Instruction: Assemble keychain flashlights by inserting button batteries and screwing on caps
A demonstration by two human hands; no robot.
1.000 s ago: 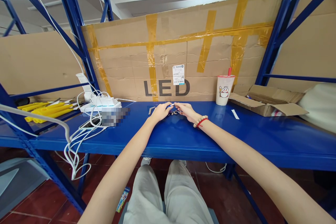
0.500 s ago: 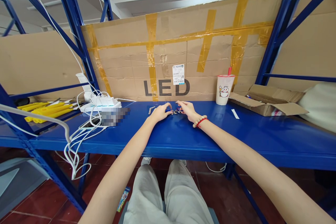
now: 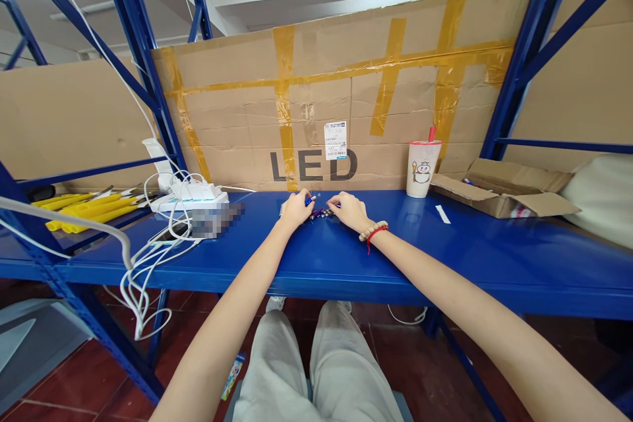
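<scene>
My left hand [image 3: 295, 209] is closed at the back of the blue shelf top. A small blue stick-like piece [image 3: 310, 200] pokes out between its thumb and fingers. Just right of it lies a little heap of dark and shiny metallic parts [image 3: 321, 213], too small to name. My right hand [image 3: 349, 210], with a beaded bracelet [image 3: 372, 229] at the wrist, bends over the right side of this heap. Its fingertips are pinched together, and whatever is between them is hidden.
A white cup with a red straw [image 3: 422, 170] stands to the right, near a paper strip [image 3: 443, 213] and an open cardboard box [image 3: 509, 188]. On the left are a power strip with tangled cables [image 3: 190, 194] and yellow-handled tools [image 3: 93, 210]. Large taped cardboard [image 3: 237, 125] closes off the back.
My left hand has shifted slightly left, and the blue piece now shows more plainly. My right hand has dropped lower and left onto the heap, its fingers drawn in.
</scene>
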